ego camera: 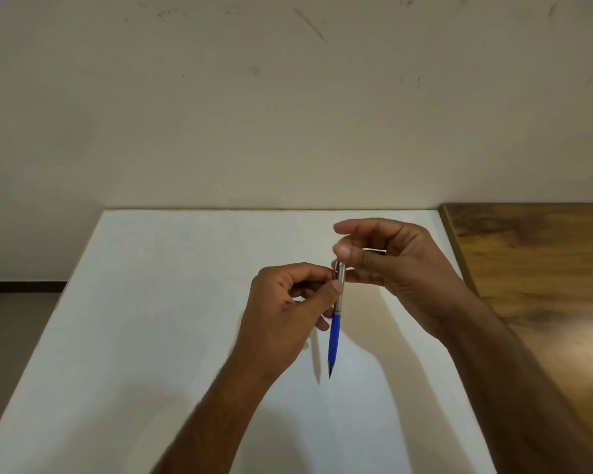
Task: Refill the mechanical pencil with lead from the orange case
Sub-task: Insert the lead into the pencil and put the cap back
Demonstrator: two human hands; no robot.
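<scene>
The mechanical pencil (335, 331) has a silver upper barrel, a blue grip and a dark tip. It hangs nearly upright, tip down, above the white table (158, 302). My left hand (288, 309) pinches the silver barrel between thumb and fingers. My right hand (391, 268) is at the pencil's top end, thumb and forefinger closed over the cap. A thin pale object shows between my right fingers; I cannot tell what it is. The orange case is not in view.
A wooden surface (534, 268) adjoins the white table on the right. A cream wall (288, 97) rises behind the table's far edge. Floor shows at the left (11, 323).
</scene>
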